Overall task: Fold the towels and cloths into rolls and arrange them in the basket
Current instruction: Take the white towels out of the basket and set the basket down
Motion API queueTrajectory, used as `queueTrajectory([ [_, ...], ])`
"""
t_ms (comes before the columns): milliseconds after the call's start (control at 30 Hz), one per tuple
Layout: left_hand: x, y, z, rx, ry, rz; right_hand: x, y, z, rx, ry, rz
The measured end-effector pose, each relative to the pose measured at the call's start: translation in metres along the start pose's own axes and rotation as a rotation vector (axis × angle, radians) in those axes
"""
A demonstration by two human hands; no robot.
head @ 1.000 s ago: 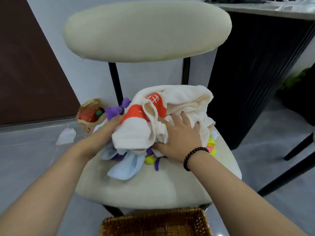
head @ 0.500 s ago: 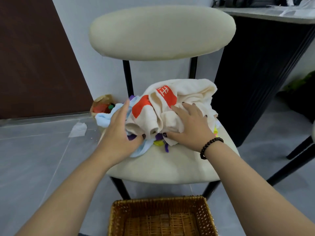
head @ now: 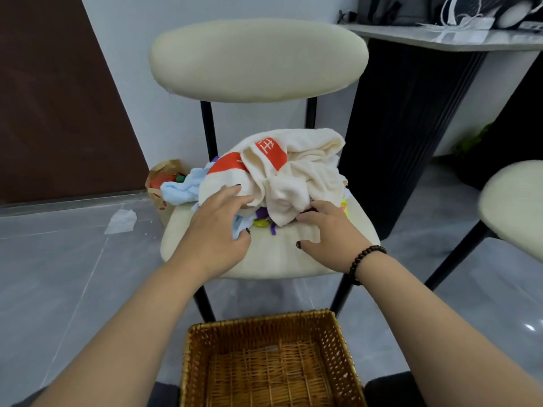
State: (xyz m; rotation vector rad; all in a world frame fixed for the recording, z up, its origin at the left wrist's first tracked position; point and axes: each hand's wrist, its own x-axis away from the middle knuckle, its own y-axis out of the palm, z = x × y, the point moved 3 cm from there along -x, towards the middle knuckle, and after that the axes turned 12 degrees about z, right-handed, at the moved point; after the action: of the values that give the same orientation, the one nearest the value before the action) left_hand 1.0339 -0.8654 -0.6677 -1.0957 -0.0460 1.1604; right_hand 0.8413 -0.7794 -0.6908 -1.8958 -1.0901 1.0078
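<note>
We see a crumpled cream terry towel w/ orange patches heaped on the padded chair seat; left hand & right hand rest fingers loosely spread at its edge, gripping nothing. Woven wicker basket sits below.

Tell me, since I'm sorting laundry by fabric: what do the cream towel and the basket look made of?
The cream towel looks like soft terry cotton: matte, plush, thick folds. The basket looks like woven wicker or rattan: glossy brown strands, open weave.
</note>
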Motion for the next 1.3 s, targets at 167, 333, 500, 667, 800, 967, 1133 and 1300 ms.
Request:
queueTrajectory([
  [167,0.001,0.002,0.001,-0.080,-0.015,-0.039,0.004,-0.007,0.003,0.027,0.034,-0.003],
  [333,0.001,0.002,0.002,-0.112,0.030,-0.050,0.002,-0.011,0.004,0.009,0.015,0.184],
  [500,-0.007,0.004,0.000,-0.064,0.039,-0.123,-0.030,-0.015,-0.002,-0.145,0.033,0.389],
  [667,-0.011,0.005,-0.001,-0.062,0.049,-0.113,-0.051,-0.003,-0.005,-0.132,0.118,0.230],
  [800,-0.008,0.007,-0.008,-0.102,0.059,-0.149,-0.046,0.006,0.000,-0.058,0.140,0.087],
  [967,0.003,0.000,-0.020,-0.094,0.039,-0.178,-0.004,0.004,-0.013,-0.001,-0.104,0.586],
  [1133,0.027,0.006,-0.032,-0.197,0.016,-0.361,0.062,0.043,0.000,-0.015,-0.314,0.473],
  [1300,0.038,0.013,-0.027,-0.208,0.033,-0.468,0.147,0.145,0.059,0.215,0.018,-0.143],
])
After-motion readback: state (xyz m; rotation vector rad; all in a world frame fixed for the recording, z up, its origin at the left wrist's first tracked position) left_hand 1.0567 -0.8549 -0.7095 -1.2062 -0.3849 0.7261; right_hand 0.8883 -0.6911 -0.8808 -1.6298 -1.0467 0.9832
